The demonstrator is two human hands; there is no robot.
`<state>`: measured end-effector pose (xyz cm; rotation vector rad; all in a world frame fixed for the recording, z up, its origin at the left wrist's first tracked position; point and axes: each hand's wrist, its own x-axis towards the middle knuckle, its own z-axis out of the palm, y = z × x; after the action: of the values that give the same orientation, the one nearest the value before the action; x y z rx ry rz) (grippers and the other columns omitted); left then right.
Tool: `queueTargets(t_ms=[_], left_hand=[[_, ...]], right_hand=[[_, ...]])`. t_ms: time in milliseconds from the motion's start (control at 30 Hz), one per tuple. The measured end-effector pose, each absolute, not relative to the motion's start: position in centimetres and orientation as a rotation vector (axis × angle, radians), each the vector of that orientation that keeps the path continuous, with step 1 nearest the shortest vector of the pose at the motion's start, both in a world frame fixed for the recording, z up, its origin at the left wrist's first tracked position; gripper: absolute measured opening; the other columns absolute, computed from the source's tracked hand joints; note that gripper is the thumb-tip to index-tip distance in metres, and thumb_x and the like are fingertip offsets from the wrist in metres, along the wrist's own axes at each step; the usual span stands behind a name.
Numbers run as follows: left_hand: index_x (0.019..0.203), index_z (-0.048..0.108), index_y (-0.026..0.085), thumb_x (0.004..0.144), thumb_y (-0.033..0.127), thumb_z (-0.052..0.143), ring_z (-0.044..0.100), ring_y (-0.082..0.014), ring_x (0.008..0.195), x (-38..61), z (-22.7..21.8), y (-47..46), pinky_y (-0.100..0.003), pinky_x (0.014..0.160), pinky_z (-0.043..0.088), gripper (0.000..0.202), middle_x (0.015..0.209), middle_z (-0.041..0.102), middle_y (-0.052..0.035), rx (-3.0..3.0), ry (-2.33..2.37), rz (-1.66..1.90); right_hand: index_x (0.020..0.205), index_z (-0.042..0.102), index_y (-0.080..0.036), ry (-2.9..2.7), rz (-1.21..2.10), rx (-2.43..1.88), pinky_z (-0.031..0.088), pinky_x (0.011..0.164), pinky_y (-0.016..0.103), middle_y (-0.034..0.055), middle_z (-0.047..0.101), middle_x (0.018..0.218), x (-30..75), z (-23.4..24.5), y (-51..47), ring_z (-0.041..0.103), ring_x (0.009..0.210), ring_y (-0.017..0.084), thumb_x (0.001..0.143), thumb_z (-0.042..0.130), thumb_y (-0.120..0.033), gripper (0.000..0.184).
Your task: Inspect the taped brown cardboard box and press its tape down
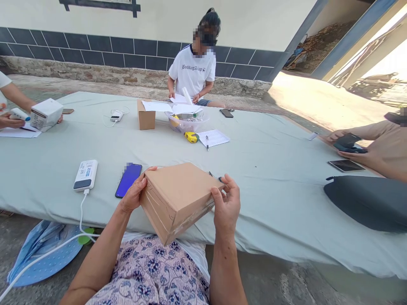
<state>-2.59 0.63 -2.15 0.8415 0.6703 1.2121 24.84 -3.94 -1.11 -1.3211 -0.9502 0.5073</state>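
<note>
A brown cardboard box point(184, 186) is held tilted above the near edge of the table, between my two hands. My left hand point(136, 191) grips its left side, thumb on the edge and some fingers hidden behind. At the right corner, my right hand point(226, 201) pinches the box between thumb and fingers. Something thin and dark shows by the right fingertips, too little of it to name. Thin pale lines run along the box's left side, and its front side has shiny tape. Left of the box lie a phone point(129, 180) with a blue screen and a white power bank point(85, 175).
A pale cloth covers the table point(273, 203). Farther back are a plastic basket point(190, 123), a small carton point(146, 120), a yellow tape measure point(191, 137) and a paper with a pen point(207, 143). A dark case point(365, 203) lies right. People sit at the far, left and right sides.
</note>
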Motion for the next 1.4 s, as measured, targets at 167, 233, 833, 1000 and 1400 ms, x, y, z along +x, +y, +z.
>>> queueTargets(t_ms=[167, 233, 833, 1000, 1400], left_hand=[[0.134, 0.065, 0.027, 0.074, 0.050, 0.083, 0.069, -0.0265, 0.110, -2.6, -2.4, 0.6, -0.033, 0.095, 0.053, 0.067, 0.117, 0.074, -0.0049, 0.712, 0.625, 1.182], [0.138, 0.062, 0.028, 0.079, 0.049, 0.079, 0.070, -0.0259, 0.109, -2.6, -2.5, 0.7, -0.035, 0.095, 0.053, 0.066, 0.118, 0.074, -0.0048, 0.665, 0.618, 1.159], [0.139, 0.061, 0.015, 0.097, 0.043, 0.056, 0.075, -0.0290, 0.107, -2.1, -2.8, 2.3, -0.042, 0.096, 0.059, 0.051, 0.107, 0.081, -0.0114, 0.381, 0.635, 1.065], [0.133, 0.065, 0.020, 0.097, 0.043, 0.058, 0.074, -0.0250, 0.107, -1.5, -1.3, 2.6, -0.038, 0.096, 0.059, 0.043, 0.111, 0.079, -0.0065, 0.363, 0.824, 1.318], [0.132, 0.067, 0.033, 0.092, 0.049, 0.065, 0.049, -0.0253, 0.138, 1.7, 2.1, 0.0, -0.028, 0.114, 0.036, 0.042, 0.142, 0.063, -0.0003, 1.107, 1.081, 1.617]], right_hand=[[0.101, 0.072, -0.022, -0.826, 0.683, -1.185, 0.049, 0.088, 0.039, 0.0065, 0.071, 0.104, 25.7, -0.7, -4.0, 0.064, 0.097, 0.024, 0.077, 0.070, -0.064, 0.049], [0.091, 0.073, -0.021, -0.815, 0.710, -1.176, 0.048, 0.076, 0.033, 0.0050, 0.072, 0.094, 26.0, -0.7, -4.0, 0.063, 0.085, 0.021, 0.077, 0.069, -0.066, 0.047], [0.127, 0.070, -0.026, -0.882, 0.917, -1.088, 0.059, 0.091, 0.043, 0.0114, 0.071, 0.134, 26.4, -2.3, -3.4, 0.068, 0.118, 0.027, 0.081, 0.072, -0.058, 0.057], [0.133, 0.066, -0.025, -0.966, 0.907, -1.223, 0.059, 0.090, 0.045, 0.0133, 0.070, 0.134, 25.9, -3.8, -2.7, 0.069, 0.113, 0.027, 0.079, 0.074, -0.056, 0.063], [0.152, 0.041, -0.027, -1.060, 0.637, -1.238, 0.048, 0.111, 0.052, 0.0168, 0.045, 0.159, 24.0, -2.8, -2.6, 0.051, 0.142, 0.032, 0.089, 0.062, -0.059, 0.075]])
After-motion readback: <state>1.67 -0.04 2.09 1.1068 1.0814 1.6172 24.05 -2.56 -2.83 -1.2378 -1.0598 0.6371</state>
